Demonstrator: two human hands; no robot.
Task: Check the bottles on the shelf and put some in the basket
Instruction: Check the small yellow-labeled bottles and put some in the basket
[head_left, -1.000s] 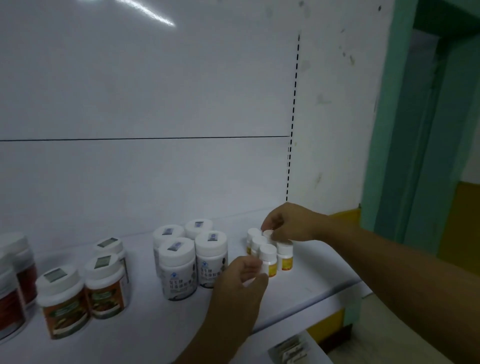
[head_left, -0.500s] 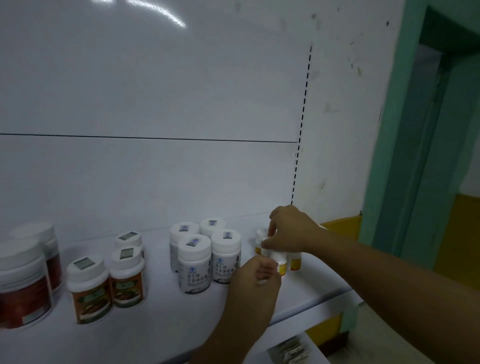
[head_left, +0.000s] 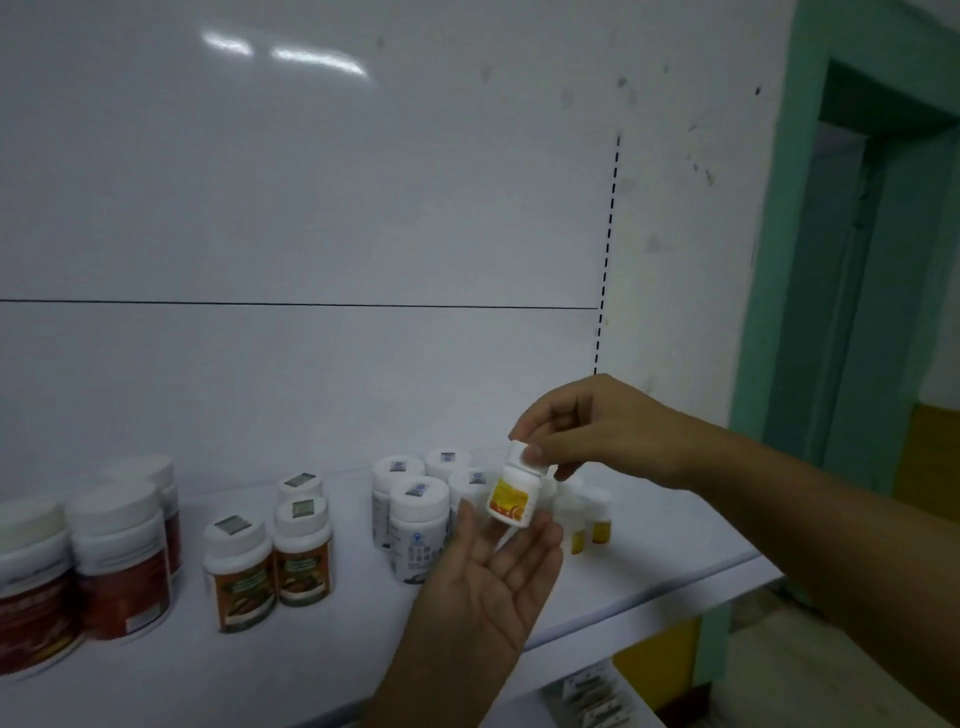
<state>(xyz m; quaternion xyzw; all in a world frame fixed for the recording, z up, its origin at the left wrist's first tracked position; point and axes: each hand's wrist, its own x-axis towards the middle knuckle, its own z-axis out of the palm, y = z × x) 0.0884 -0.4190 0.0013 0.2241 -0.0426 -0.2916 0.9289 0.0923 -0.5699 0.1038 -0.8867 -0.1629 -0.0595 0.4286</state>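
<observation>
The small bottle (head_left: 511, 491) with the orange-yellow label hangs in the air above the shelf (head_left: 649, 577), slightly tilted, near the middle of the view. The right hand (head_left: 602, 431) reaches in from 3 o'clock. Its grip is clamped on the bottle's white cap, pinched between thumb and forefinger from above, so the body of the bottle hangs at 7 o'clock from the grip. The left hand (head_left: 493, 577) comes up from 6 o'clock, palm up, with its fingers straight and its grip apart, holding nothing. The bottle's base is just over the left fingertips, and I cannot tell whether they touch.

On the shelf at 4 o'clock from the held bottle stand more yellow-labelled bottles (head_left: 597, 525), partly hidden by the hands. At 9 o'clock stands a cluster of white bottles (head_left: 415, 519), then brown-labelled bottles (head_left: 244, 577), then dark red jars (head_left: 119, 566) at the far left.
</observation>
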